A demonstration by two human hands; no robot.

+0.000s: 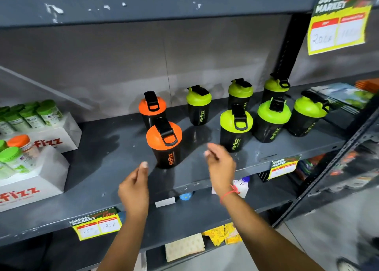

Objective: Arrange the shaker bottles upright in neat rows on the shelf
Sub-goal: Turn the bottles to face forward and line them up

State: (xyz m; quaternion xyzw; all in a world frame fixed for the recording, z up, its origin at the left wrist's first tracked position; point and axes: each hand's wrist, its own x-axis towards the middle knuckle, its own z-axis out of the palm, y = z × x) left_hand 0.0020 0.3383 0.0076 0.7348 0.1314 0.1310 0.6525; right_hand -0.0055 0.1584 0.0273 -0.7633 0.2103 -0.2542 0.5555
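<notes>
From my head camera I look down at a grey shelf with eight shaker bottles on it. All of them stand upright.

Two have orange lids. The front orange bottle is near the shelf edge, and the back orange bottle stands just behind it. The other six have green lids. Three green ones stand along the back, with the back left green bottle first. Three more stand in front, and the front left green bottle is the closest of them to me. The rows are not quite straight yet. The green ones on the right crowd close together.

My left hand is out in front of the shelf, just below the front orange bottle. Its fingers are loose and holding nothing. My right hand is between the front orange bottle and the front left green bottle. It is spread a little and empty too. It looks blurry.

I think I am about to nudge a bottle into line. The front orange bottle sits close to the edge, so a bump from my hand could knock it off. The bottles look light and tall, so a quick push could tip one into its neighbours.

On the left are white boxes with small jars on top.
</notes>
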